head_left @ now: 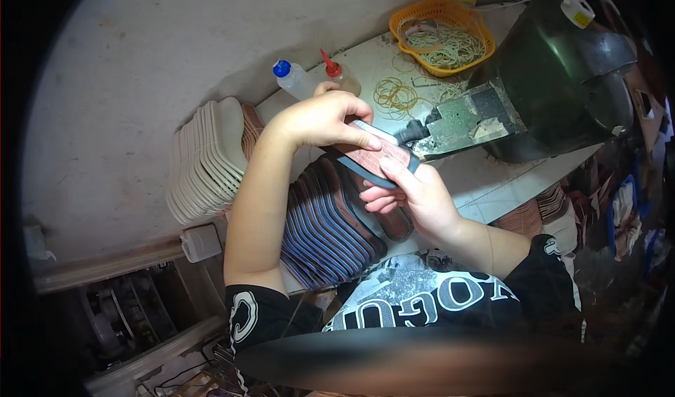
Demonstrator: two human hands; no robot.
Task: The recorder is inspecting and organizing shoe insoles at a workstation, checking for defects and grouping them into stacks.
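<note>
Both of my hands grip one insole, reddish-brown on its upper face with a dark blue edge (373,161). My left hand (325,118) holds it from the far left, its thumb lying on the brown face. At the near right end my right hand (416,191) pinches it, thumb on top and fingers curled below. The insole's far edge is close to the dark working tip (412,131) of a green machine (478,119); whether they touch I cannot tell. Below my hands leans a stack of brown and blue insoles (327,228).
Cream insoles (207,158) stand stacked at the left. Behind are a blue-capped bottle (294,80), a red-tipped bottle (343,78), loose rubber bands (395,97) and a yellow basket (402,38) of bands. More brown pieces (519,218) lie at the right.
</note>
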